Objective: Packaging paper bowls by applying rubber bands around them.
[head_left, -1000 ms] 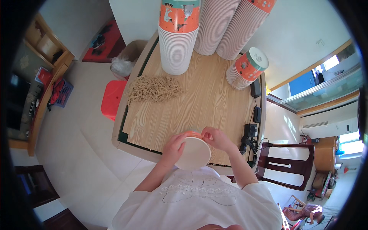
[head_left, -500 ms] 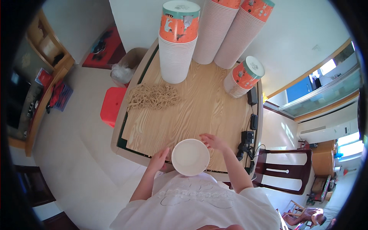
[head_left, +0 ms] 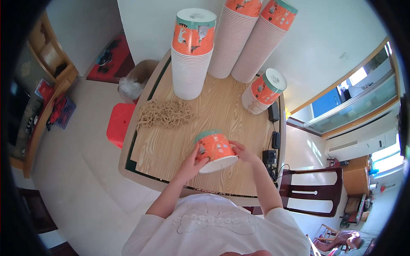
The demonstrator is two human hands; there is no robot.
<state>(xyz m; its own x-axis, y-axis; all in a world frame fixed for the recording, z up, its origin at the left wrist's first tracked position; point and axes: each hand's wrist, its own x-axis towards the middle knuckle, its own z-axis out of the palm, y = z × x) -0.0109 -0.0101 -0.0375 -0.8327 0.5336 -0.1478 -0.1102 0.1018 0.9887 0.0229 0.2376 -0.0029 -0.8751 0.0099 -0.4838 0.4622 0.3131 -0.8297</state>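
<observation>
Between my hands is an orange paper bowl (head_left: 217,148) with a green base band and animal prints. It is tilted, its white rim towards me and its base pointing away. My left hand (head_left: 191,164) grips its left side, thumb along the printed wall near the rim. On the opposite side my right hand (head_left: 242,151) holds the wall with bent fingers, some of them hidden behind the bowl. Beyond it on the wooden table (head_left: 171,147) lies a loose heap of tan shredded paper or string (head_left: 165,114).
A tall stack of upside-down bowls (head_left: 191,64) stands at the far left, with two more stacks (head_left: 232,47) behind. A short stack (head_left: 264,91) sits far right. Black adapters and cables (head_left: 270,158) line the right edge. A red stool (head_left: 119,123) and wooden chair (head_left: 311,191) flank the table.
The bowl has moved away from my body over the table and tipped, from its open mouth facing up to its printed side showing. Both hands now close on it.
</observation>
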